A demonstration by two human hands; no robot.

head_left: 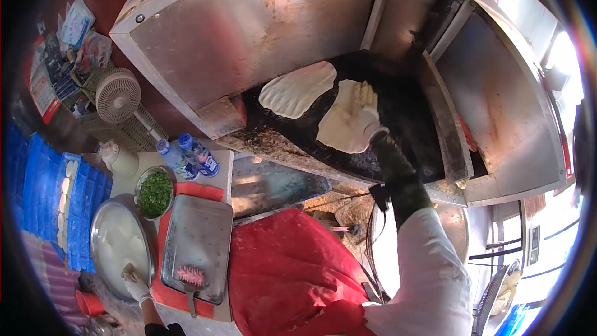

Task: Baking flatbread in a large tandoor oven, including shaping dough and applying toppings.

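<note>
My right hand (362, 111), in a pale glove, lies flat with its fingers stretched out over a sheet of dough (342, 130) on the dark griddle (404, 99). A second flat sheet of dough (298, 90) lies to its left. At the lower left my left hand (134, 284), in a white glove, reaches into the near side of a round metal tray (96, 230) with pale dough rounds. Its fingers are drawn together; what they hold, if anything, is too small to make out. A bowl of chopped greens (154, 194) stands beside the round tray.
Metal panels (261, 31) wall in the griddle. A rectangular tray (202, 224) bears a pink bristled brush (190, 275). Two bottles (199, 154), a pale jug (120, 159) and blue-wrapped stacked trays (43, 180) stand left, with a fan (118, 96) behind. A red apron (286, 261) covers my front.
</note>
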